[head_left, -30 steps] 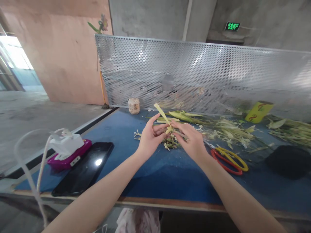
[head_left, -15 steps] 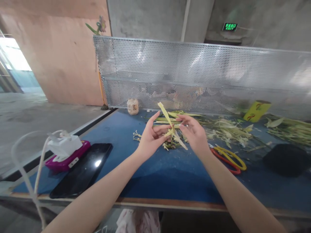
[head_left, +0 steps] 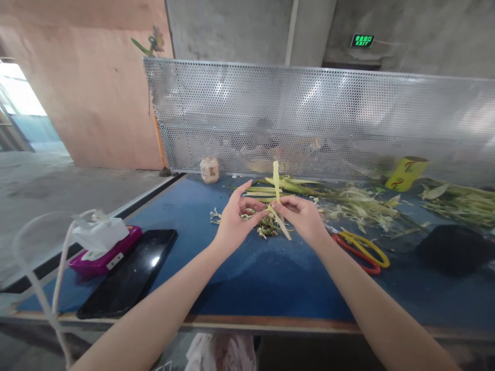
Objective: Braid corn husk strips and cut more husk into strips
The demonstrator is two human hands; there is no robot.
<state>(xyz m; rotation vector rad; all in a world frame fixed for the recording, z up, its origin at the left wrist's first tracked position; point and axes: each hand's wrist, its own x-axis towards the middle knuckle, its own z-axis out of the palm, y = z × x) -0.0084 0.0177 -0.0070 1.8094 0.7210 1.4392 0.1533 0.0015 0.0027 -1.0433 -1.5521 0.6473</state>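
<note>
A pale yellow-green strip of dried plant leaf (head_left: pixel 276 178) stands upright between my hands, its paler lower end (head_left: pixel 285 232) slanting down to the right. My right hand (head_left: pixel 303 219) pinches the strip at its middle with thumb and fingers. From the other side, my left hand (head_left: pixel 235 219) grips the crossed part of the strip between thumb and fingertips, its index finger raised. Beneath the hands lies a small heap of greenish plant bits (head_left: pixel 265 226). Behind them, long green-yellow strips (head_left: pixel 257 193) are laid on the blue tabletop (head_left: pixel 240 288).
Red- and yellow-handled tools (head_left: pixel 363 250) lie right of my hand, near loose leaves (head_left: pixel 359 206) and a yellow cylinder (head_left: pixel 406 173). At left are a phone (head_left: pixel 129 273), a purple power strip (head_left: pixel 104 252) and a cable. A jar (head_left: pixel 209 170) stands before the perforated metal screen (head_left: pixel 240 103).
My right hand has moved left and closed its fingers on the strip. The strip's upper end has swung from leaning left to nearly upright. The view has shifted slightly.
</note>
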